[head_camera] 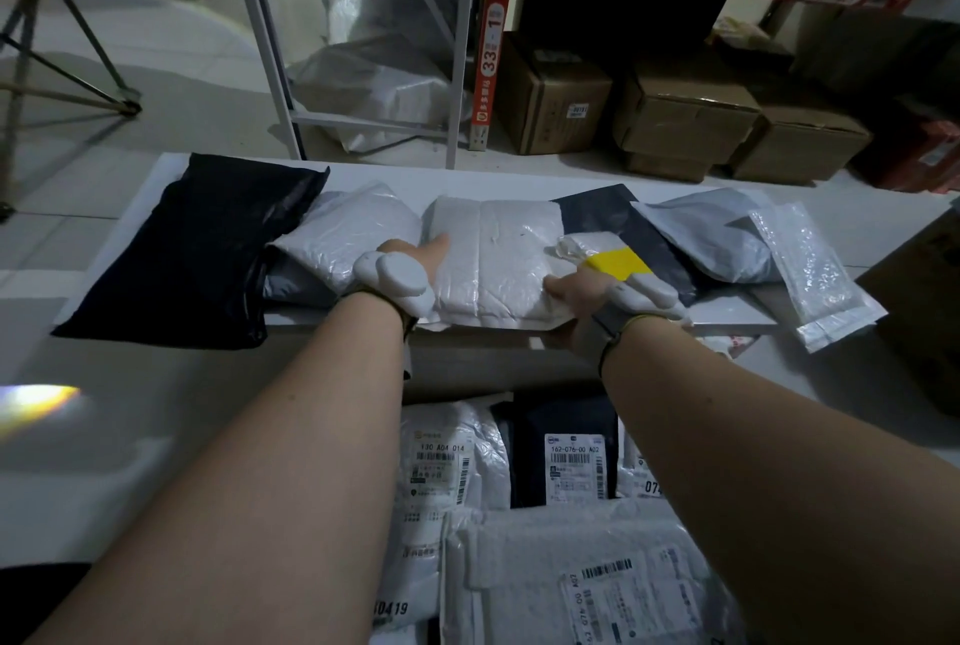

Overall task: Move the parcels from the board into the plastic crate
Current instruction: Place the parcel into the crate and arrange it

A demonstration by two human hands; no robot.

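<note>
A white board (395,171) lies on the floor with several parcels on it. In the middle is a white padded parcel (498,254). My left hand (402,270) grips its left edge and my right hand (597,293) grips its right near corner, thumbs on top. A large black bag (197,249) lies at the left, a white bag (343,233) beside it. A small white packet with yellow tape (608,254), a dark parcel (623,218), a grey bag (711,233) and a bubble mailer (815,275) lie to the right. Below my arms, the crate holds labelled parcels (566,457); its rim is hidden.
Metal shelving (467,20) stands behind the board, with cardboard boxes (685,119) on the floor under it and plastic-wrapped bundles (379,77) to their left. A brown box (930,311) sits at the right edge. A tripod leg (78,51) stands at the far left.
</note>
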